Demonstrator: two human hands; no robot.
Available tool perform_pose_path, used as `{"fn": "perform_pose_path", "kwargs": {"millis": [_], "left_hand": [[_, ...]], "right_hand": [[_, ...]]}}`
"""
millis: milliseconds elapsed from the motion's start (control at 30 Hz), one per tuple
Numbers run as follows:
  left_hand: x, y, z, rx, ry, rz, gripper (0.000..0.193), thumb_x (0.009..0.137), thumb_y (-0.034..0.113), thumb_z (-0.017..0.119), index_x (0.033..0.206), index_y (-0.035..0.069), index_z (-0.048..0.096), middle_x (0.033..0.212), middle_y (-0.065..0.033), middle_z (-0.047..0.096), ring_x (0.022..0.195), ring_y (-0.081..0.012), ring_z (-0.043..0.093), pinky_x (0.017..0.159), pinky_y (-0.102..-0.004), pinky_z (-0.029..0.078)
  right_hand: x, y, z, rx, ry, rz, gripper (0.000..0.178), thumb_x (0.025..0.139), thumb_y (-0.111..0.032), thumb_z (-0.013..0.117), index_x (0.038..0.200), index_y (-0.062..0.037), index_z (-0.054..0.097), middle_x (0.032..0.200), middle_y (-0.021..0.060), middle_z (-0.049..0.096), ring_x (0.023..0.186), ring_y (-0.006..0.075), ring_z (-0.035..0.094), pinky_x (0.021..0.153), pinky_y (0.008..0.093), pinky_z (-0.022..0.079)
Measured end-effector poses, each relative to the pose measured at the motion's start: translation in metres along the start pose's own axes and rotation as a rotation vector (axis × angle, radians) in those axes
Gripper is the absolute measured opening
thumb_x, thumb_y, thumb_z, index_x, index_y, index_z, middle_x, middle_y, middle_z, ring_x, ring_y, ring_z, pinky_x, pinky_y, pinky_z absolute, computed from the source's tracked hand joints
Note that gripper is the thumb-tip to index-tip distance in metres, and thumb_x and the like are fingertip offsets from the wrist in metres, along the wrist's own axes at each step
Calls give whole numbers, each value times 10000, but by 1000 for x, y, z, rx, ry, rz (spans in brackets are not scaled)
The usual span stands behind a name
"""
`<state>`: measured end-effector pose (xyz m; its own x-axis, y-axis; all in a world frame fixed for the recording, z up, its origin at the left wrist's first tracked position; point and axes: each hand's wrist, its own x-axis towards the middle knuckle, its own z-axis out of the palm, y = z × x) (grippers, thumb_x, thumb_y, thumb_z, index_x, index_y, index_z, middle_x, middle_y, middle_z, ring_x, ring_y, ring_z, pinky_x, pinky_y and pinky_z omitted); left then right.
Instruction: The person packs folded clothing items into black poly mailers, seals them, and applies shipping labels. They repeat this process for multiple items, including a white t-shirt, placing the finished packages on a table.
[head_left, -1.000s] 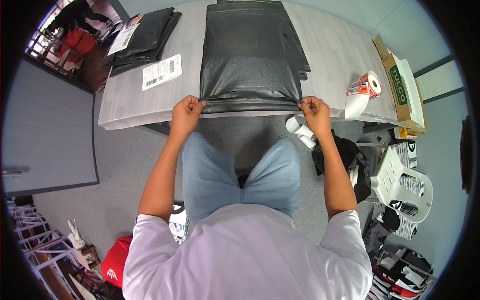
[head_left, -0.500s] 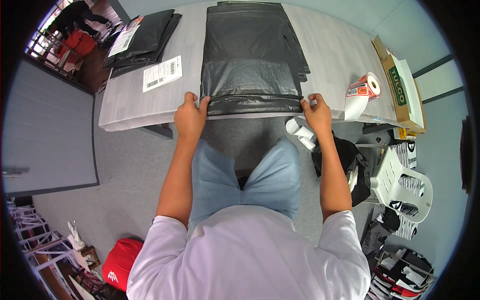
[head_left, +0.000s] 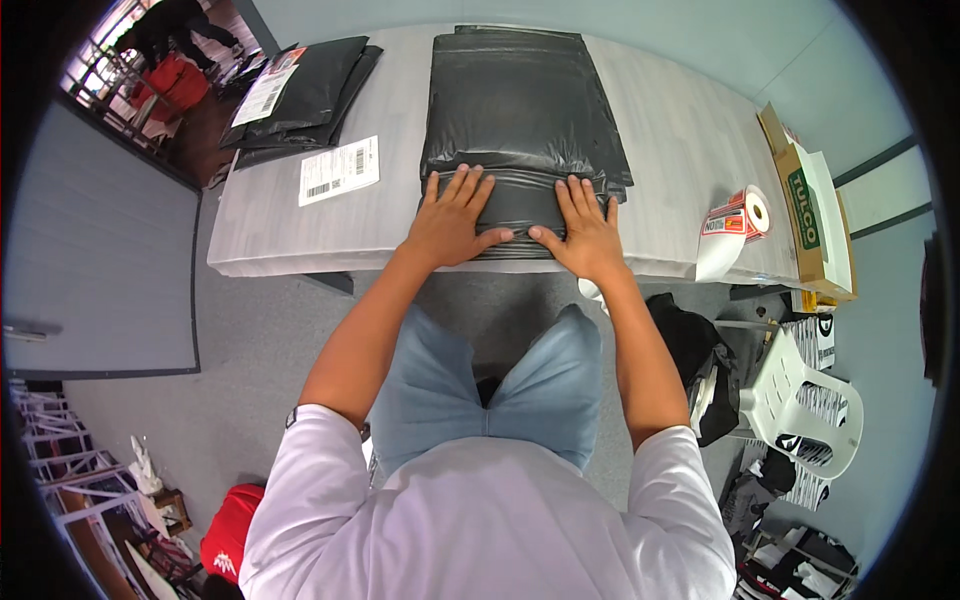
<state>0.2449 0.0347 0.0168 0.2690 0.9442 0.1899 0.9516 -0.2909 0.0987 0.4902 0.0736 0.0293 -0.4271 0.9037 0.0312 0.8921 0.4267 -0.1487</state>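
Black plastic mailer bags (head_left: 515, 105) lie stacked near the middle of the table, the top one with its near end folded and creased. My left hand (head_left: 452, 222) rests flat on the left side of that near end, fingers stretched away from me. On the right side, my right hand (head_left: 583, 228) presses flat too, its thumb pointing in toward the left thumb. Neither hand grips anything. A white printed label (head_left: 340, 171) lies on the table to the left of the bags.
Filled black mailers (head_left: 310, 95) with a label pile up at the table's (head_left: 670, 130) far left. To the right stand a label roll (head_left: 757, 213) and a cardboard box (head_left: 815, 215). A white plastic chair (head_left: 805, 400) is below right. Another person (head_left: 170, 35) bends at the upper left.
Both hands have let go of the bag's near corners and moved inward onto its folded end, now lying flat. The view has shifted slightly, so the table sits lower.
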Motion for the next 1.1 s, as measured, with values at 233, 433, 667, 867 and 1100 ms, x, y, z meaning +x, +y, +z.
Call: {"fn": "perform_pose_path", "kwargs": {"millis": [233, 433, 667, 867, 1100], "left_hand": [[-23, -20, -18, -91, -33, -24, 925, 901, 695, 465, 1498, 4, 321, 1558, -195, 315, 1480, -339, 221, 1201, -489, 159], [-40, -72, -36, -321, 153, 39, 747, 865, 471, 679, 1392, -8, 453, 1469, -213, 427, 1384, -381, 368, 1142, -486, 270], [-125, -141, -76, -126, 36, -195, 703, 788, 407, 751, 1365, 72, 530, 1372, -122, 535, 1238, -288, 488, 1022, -466, 323], [-171, -103, -84, -52, 300, -76, 325, 734, 72, 706, 1058, 109, 709, 1044, -15, 642, 1015, -227, 544, 920, -393, 339], [-184, -34, -199, -295, 430, 169, 227, 678, 59, 675, 874, 127, 766, 1133, -48, 651, 1164, -280, 518, 964, -429, 343]], "right_hand": [[-2, -10, -25, -21, -21, 13, 924, 888, -748, 390, 1540, -102, 288, 1620, 109, 219, 1515, 286, 121, 1160, 648, 46], [-11, 11, -19, 70, 18, 17, 838, 912, -638, 489, 1530, -102, 307, 1610, 135, 239, 1508, 313, 146, 1146, 661, 64], [-62, -53, -41, 381, 245, -280, 713, 895, -395, 665, 1452, -28, 413, 1496, 239, 393, 1402, 401, 347, 1166, 524, 190], [-106, -109, 8, 812, 42, -232, 536, 832, -266, 776, 1256, 6, 594, 1383, 206, 521, 1318, 376, 457, 1069, 413, 390], [-62, -132, -72, 1173, -102, -479, 607, 795, -199, 809, 1312, -1, 562, 1354, 151, 576, 1292, 286, 508, 1103, 394, 361]]}}
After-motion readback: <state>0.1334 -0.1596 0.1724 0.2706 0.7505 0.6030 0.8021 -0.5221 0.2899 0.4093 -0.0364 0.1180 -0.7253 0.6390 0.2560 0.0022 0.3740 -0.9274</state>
